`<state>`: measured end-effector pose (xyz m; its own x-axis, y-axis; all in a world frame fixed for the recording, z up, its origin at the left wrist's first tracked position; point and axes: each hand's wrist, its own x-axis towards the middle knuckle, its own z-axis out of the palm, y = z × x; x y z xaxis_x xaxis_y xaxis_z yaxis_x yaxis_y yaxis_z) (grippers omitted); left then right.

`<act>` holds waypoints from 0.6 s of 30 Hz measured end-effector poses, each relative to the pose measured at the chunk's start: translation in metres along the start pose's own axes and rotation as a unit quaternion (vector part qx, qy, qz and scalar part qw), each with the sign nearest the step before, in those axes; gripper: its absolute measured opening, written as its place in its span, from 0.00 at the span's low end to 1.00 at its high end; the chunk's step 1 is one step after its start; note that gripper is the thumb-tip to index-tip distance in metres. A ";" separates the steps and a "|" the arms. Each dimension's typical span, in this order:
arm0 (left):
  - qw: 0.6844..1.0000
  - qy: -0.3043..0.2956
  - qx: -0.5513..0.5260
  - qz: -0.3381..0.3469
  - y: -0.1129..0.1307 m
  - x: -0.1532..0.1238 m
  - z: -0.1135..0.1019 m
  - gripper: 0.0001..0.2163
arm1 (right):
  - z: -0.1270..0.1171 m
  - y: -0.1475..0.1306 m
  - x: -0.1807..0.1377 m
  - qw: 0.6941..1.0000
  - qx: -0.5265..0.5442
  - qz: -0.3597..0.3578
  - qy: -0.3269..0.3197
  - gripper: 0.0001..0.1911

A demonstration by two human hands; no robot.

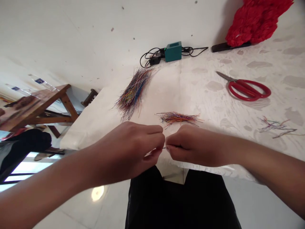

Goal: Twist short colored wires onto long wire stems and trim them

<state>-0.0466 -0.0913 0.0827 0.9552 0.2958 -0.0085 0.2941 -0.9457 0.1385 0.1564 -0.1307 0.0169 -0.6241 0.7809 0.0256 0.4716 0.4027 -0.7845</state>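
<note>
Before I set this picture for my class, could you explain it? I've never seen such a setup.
There is no machine: a person works bare-handed, seen from a camera worn on the head, looking forward and down. The left hand and right hand almost meet, seemingly pinching a short, thin, dark strand. On the white, grey-patterned table lie a large bundle of thin multicoloured strands, a smaller, mostly orange bundle, pointed scissors with red handles and a few loose strands. A teal box and a crinkled red bunch sit farther back.
</note>
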 end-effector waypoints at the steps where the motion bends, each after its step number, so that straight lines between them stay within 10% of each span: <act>1: 0.999 0.017 0.031 0.014 0.002 -0.001 0.002 0.07 | 0.000 0.000 0.000 1.000 0.000 0.002 0.005 0.16; 5: 0.994 0.032 0.095 0.041 0.007 -0.007 0.009 0.10 | 0.001 0.002 0.001 1.000 -0.010 -0.002 -0.002 0.16; 10: 0.996 -0.040 -0.084 -0.016 0.001 -0.016 0.004 0.08 | 0.004 0.003 0.000 0.998 -0.007 -0.030 -0.051 0.14; 18: 0.870 -0.168 -0.421 -0.195 -0.029 0.000 -0.005 0.07 | 0.004 0.000 -0.002 0.996 0.014 -0.044 -0.074 0.12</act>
<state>-0.0556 -0.0633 0.0837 0.7850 0.3825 -0.4874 0.6052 -0.3054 0.7351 0.1548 -0.1340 0.0144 -0.7477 0.6640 0.0053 0.3953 0.4515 -0.7999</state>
